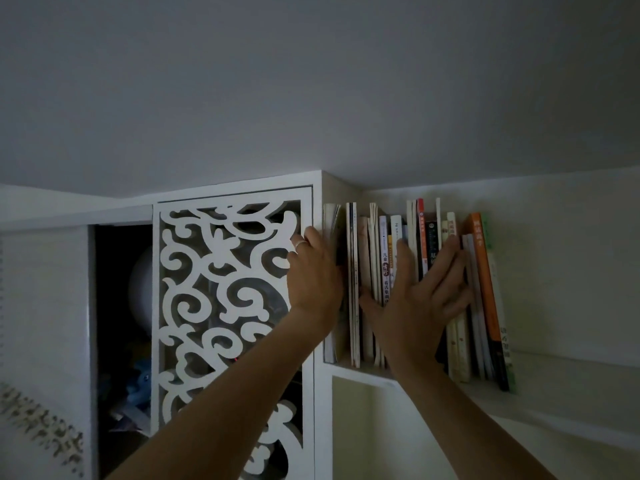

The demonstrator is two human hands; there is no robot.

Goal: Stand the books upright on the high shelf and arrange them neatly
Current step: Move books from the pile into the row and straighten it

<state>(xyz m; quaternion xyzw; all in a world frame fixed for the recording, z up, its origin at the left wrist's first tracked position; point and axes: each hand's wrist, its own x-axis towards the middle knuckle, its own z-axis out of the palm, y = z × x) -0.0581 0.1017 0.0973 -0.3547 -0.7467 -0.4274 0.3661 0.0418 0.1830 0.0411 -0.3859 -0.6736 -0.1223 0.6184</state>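
1. Nearest the camera, both forearms are reaching up
2. Right hand [420, 299], fingers spread flat, is pressing the book spines [388, 268]; left hand [313, 271] is bracing the row's left end book, grip unclear
3. Books are standing on the high shelf [554, 403]; squaring the leaning orange book [485, 292] probably comes next

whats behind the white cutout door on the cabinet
Behind the cutout door, a pale rounded object and something blue show in the open gap; the rest is dark or covered.

books [381, 271]: paper, spines partly glossy beneath right hand [415, 303] fingers
shelf [554, 386]: painted, matt white
fretwork door [221, 306]: smooth white, left of left hand [311, 271] fingers
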